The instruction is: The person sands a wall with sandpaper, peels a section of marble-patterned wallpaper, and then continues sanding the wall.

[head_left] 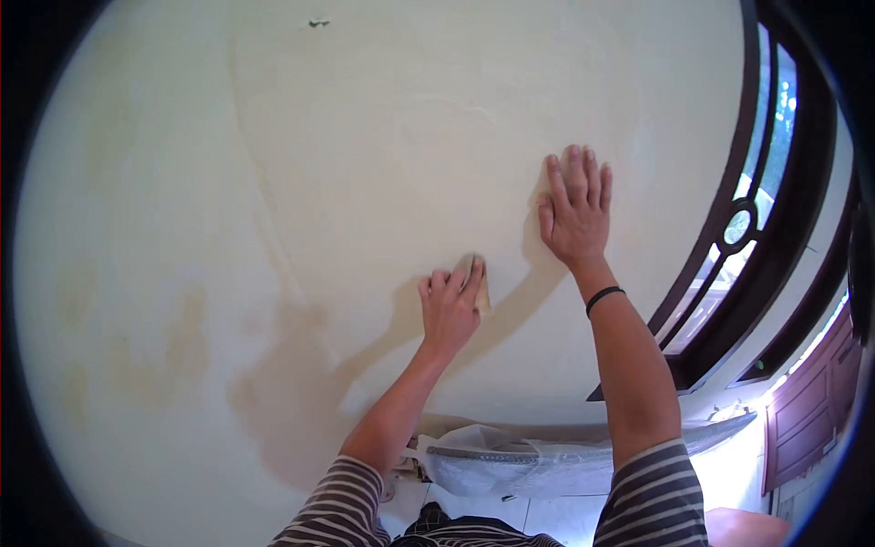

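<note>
My left hand [449, 308] presses a small folded piece of sandpaper [483, 298] against the cream wall [365, 182]. Its fingers are bent over the piece and hide most of it; a beige edge shows at the right side. Higher up and to the right, my right hand [579, 214] lies flat on the wall with the fingers stretched out, holding nothing. A black band [604, 296] circles the right wrist. Yellowish stains [173, 346] and a long, faint ridge mark the wall to the left.
Dark-framed windows [736, 228] border the wall on the right. Below my arms, something long lies under clear plastic sheeting [510, 460] along the wall's foot. White floor tiles [565, 512] show beneath. A brown door [811, 401] stands at the far right. A small chipped hole [318, 23] is near the top.
</note>
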Available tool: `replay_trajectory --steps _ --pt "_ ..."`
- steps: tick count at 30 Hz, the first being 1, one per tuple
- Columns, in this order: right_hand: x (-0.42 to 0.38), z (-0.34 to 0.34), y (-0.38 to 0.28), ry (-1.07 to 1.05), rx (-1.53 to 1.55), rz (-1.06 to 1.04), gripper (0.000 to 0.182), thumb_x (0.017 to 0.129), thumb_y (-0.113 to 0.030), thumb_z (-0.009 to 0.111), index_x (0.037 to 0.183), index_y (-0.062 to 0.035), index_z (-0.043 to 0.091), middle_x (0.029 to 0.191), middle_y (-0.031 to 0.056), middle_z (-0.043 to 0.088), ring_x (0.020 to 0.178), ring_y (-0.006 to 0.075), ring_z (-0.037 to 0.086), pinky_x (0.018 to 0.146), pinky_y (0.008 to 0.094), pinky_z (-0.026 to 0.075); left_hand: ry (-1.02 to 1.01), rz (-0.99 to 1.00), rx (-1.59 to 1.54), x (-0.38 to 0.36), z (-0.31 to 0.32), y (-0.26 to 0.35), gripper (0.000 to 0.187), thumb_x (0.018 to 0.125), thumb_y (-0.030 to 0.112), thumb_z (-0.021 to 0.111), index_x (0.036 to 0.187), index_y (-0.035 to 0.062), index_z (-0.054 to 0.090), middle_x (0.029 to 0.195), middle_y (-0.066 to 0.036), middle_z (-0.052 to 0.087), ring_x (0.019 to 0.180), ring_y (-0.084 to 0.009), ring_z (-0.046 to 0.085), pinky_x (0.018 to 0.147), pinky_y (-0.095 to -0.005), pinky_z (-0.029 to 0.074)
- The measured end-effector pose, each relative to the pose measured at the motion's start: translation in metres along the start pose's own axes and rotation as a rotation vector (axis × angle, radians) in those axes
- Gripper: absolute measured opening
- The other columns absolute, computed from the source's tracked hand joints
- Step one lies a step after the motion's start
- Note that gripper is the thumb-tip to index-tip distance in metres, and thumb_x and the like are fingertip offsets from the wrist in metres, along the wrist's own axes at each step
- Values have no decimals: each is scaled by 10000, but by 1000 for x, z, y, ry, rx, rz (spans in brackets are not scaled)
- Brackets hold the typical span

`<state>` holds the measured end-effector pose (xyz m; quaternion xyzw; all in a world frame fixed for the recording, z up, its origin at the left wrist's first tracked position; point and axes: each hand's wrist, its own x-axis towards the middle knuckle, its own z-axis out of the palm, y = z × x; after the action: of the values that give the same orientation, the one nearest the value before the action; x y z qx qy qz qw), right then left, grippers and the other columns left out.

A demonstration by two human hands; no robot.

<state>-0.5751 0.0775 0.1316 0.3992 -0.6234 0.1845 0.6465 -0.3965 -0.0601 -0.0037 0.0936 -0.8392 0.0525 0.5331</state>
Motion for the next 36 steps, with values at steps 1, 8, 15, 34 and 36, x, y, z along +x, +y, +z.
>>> replay_trajectory --steps 1,8,15,34,36 --pt "0 -4 0 -21 13 1 556 1042 -345 476 1577 -196 449 1662 124 349 1552 341 295 1271 567 194 -45 3 -48 -14 -5 5 782 644 20 759 1411 118 639 1024 -28 564 975 -261 507 870 -431 368" --pt "-91 -89 -67 -392 446 435 709 969 -346 682 1540 -7 432 1570 294 425 1484 428 382 1235 624 205 -241 -194 -364 -109 -47 38 723 811 230 782 1479 68 557 1076 -105 587 1022 -324 522 873 -456 433" --pt "-253 -228 -178 -754 1080 1231 901 941 -246 756 1627 1 226 1387 314 585 1273 356 621 1044 427 516 -928 -200 -516 -186 -97 72 1257 699 519 896 1637 8 232 1384 -251 460 1263 -439 462 1056 -496 430" --pt "-253 -301 -217 -1222 315 619 920 799 -636 754 1576 -260 435 1603 292 343 1520 471 277 1148 807 65 -935 -499 -1374 -247 -74 75 812 913 11 657 1642 144 326 1364 -190 626 1105 -247 660 939 -334 525" --pt "-254 -293 -230 -1245 300 676 895 814 -500 777 1597 -297 395 1551 292 386 1458 478 360 1146 787 144 -1070 -601 -1469 -255 -72 70 904 904 -9 661 1677 150 222 1368 -173 623 1131 -225 644 977 -337 517"
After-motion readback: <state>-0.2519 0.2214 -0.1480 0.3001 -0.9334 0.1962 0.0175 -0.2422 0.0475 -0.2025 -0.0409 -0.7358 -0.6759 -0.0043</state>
